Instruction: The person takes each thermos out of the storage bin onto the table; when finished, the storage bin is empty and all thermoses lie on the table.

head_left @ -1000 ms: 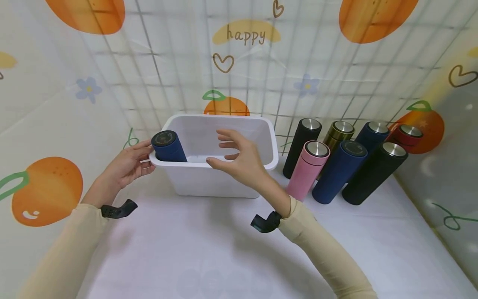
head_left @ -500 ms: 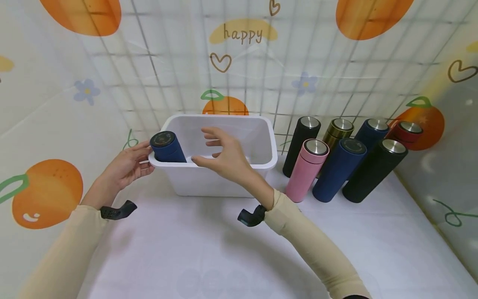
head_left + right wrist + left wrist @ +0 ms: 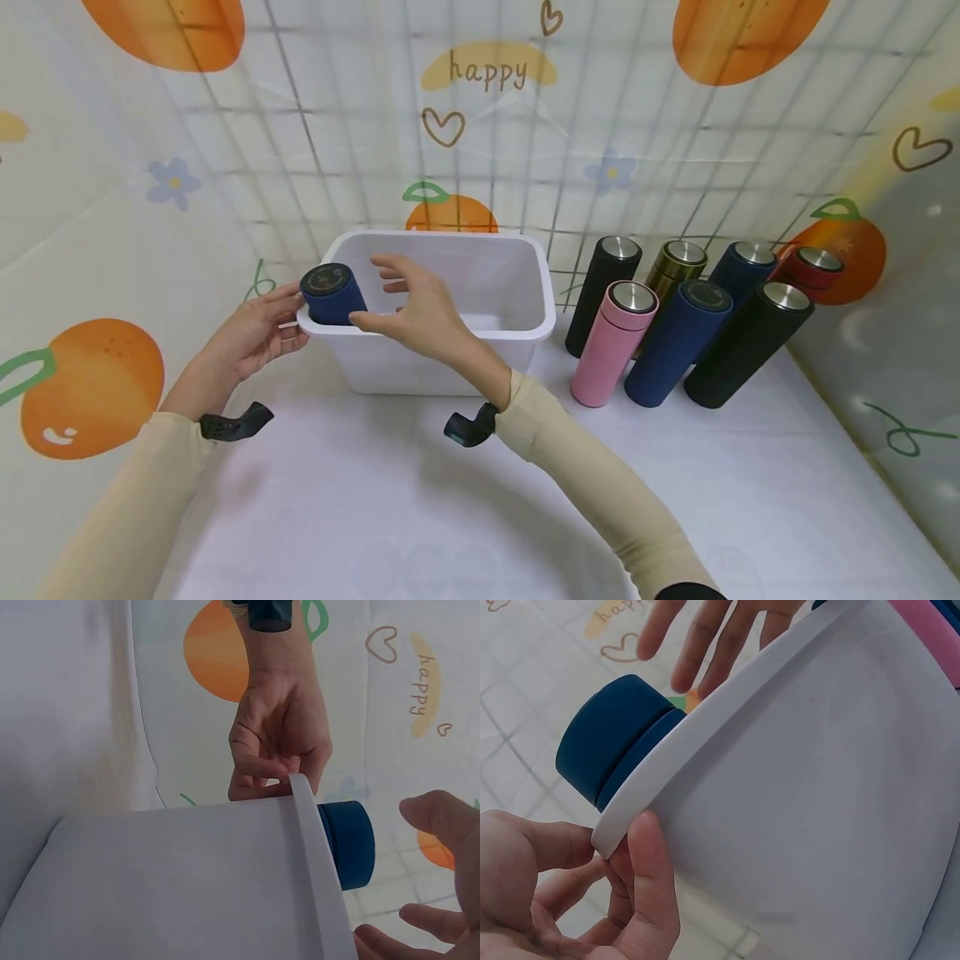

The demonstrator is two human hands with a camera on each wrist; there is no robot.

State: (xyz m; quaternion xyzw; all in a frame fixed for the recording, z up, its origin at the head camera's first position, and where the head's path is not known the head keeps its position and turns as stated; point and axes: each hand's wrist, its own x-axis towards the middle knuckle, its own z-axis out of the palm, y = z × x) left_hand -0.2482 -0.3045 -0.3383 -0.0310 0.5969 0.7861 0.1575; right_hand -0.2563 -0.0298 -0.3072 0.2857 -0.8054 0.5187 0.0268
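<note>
A white plastic bin point(image 3: 420, 362) stands on the table, and a blue thermos bottle point(image 3: 332, 297) leans in its left end, the dark lid above the rim. My left hand point(image 3: 258, 333) pinches the bin's left rim between thumb and fingers, as the left wrist view also shows on the rim point(image 3: 667, 754). Over the bin's opening, my right hand point(image 3: 420, 312) is spread in a wide curve, its thumb and fingers pointing at the bottle. In the right wrist view a gap separates the right thumb point(image 3: 439, 814) from the blue lid point(image 3: 354, 844).
Right of the bin several thermos bottles stand close together: a pink one point(image 3: 613, 342), a blue one point(image 3: 678, 342), black ones point(image 3: 750, 346), a gold one point(image 3: 678, 265) and a red one point(image 3: 813, 271). A printed curtain over a wire grid point(image 3: 517, 167) rises behind them.
My right hand has moved left over the bin toward the blue thermos bottle. The left hand keeps its hold on the rim, and the bin and bottles stay in place.
</note>
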